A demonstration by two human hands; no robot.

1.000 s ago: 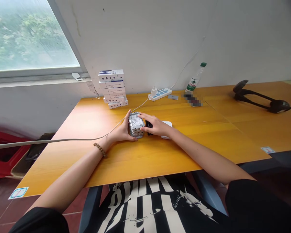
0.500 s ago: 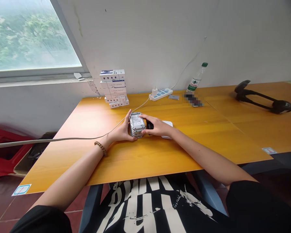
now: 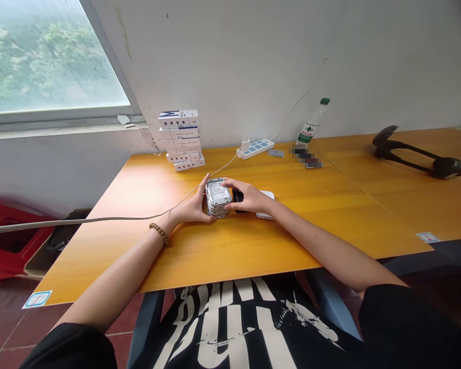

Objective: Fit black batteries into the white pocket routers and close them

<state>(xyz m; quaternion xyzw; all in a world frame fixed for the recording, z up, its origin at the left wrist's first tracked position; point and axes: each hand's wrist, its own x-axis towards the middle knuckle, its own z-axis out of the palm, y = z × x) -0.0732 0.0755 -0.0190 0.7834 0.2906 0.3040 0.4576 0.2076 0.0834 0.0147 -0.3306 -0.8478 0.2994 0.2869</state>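
Head view: from where I stand, the person leans over the orange-yellow counter (image 3: 192, 261) with both hands at a stack of white rounded-corner devices (image 3: 218, 195). The stack sits between the palms, a label facing up on the topmost piece. The left hand (image 3: 194, 207) wraps the stack's left side, fingers up along the far corner and thumb at the near bottom edge. The right hand (image 3: 250, 198) grasps the stack's right side near the top, fingers on the far edge and thumb lower, toward the person. In the crook of that hand, just right of the stack, shows a black item (image 3: 237, 196) with pale characters; a white item (image 3: 268, 195) lies partly hidden under the right wrist. A pale cable (image 3: 138, 219) passes over the left wrist, and white boxes (image 3: 180, 136) stand piled beyond, near the wall.
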